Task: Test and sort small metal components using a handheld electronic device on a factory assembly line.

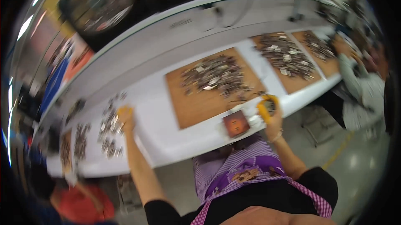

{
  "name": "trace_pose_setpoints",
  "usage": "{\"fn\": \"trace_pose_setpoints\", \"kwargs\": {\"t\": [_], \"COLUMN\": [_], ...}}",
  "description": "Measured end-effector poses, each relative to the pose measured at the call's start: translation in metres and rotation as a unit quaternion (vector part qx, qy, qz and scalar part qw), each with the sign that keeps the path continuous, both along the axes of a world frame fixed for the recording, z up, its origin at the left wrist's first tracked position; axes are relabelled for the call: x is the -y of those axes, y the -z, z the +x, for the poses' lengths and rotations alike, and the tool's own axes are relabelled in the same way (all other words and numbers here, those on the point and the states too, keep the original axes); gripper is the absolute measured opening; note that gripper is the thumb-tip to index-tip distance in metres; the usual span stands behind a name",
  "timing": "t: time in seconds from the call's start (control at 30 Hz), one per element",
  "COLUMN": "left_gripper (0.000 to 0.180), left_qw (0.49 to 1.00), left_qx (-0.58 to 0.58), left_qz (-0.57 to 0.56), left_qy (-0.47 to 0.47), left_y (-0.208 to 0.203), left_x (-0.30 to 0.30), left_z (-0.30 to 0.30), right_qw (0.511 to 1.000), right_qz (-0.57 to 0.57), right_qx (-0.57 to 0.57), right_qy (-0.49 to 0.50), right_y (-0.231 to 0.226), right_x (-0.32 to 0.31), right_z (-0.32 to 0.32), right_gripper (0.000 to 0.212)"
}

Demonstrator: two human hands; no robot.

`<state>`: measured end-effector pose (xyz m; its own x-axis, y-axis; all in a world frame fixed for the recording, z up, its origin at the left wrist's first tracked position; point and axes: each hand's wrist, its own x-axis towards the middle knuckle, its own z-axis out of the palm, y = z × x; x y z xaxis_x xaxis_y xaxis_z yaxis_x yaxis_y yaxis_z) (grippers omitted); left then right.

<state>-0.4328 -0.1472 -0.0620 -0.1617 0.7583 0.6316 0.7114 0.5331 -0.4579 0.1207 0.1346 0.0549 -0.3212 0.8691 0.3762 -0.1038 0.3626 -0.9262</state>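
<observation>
My left hand [127,119] reaches over a loose pile of small dark and pale pieces [109,124] on the white bench. Yellow shows at its fingertips; motion smears the fingers, and whether they grip a piece cannot be told. At the bench's front edge, my right hand [273,125] is closed on a yellow rounded tool [268,107] with a dark middle, its exact kind blurred. Beside that hand lies a reddish-brown square box [236,124]. Ahead of me a brown board [177,106] carries a heap of small dark strip-like pieces [217,74].
Further boards with heaps [286,55] lie to the right, near a person in a grey top [361,87]. Another person in red [85,204] sits at the left, by smaller piles [81,141]. A low partition [167,35] runs along the bench's back, with large fans [100,3] behind.
</observation>
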Motion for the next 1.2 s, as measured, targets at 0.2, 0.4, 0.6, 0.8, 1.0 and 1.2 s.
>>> {"fn": "trace_pose_setpoints", "kwargs": {"t": [0.2, 0.4, 0.6, 0.8, 1.0, 1.2], "left_gripper": [0.058, 0.066, 0.072, 0.078, 0.061, 0.063], "left_qw": [0.903, 0.872, 0.761, 0.726, 0.666, 0.737], "left_qx": [0.268, 0.343, 0.310, 0.331, 0.374, 0.308], "left_qz": [0.024, 0.018, 0.059, 0.126, 0.209, 0.151], "left_qy": [-0.335, -0.349, -0.567, -0.589, -0.610, -0.582], "left_y": [-0.014, -0.095, -0.036, -0.011, -0.044, -0.054], "left_x": [0.064, 0.028, 0.142, 0.166, 0.143, 0.090], "left_z": [-0.014, 0.083, 0.128, 0.108, 0.087, 0.076], "right_qw": [0.999, 0.996, 0.994, 0.994, 0.995, 0.989], "right_qz": [-0.013, -0.029, -0.037, -0.016, -0.002, -0.047], "right_qx": [-0.051, -0.081, -0.101, -0.101, -0.098, -0.135], "right_qy": [-0.008, -0.017, -0.027, -0.037, -0.031, -0.037], "right_y": [-0.017, -0.023, -0.029, -0.030, -0.038, -0.030], "right_x": [0.010, 0.013, 0.013, 0.025, 0.033, 0.037], "right_z": [-0.007, 0.006, 0.011, 0.010, 0.025, 0.034], "right_gripper": [0.043, 0.043, 0.043, 0.043, 0.044, 0.045]}}
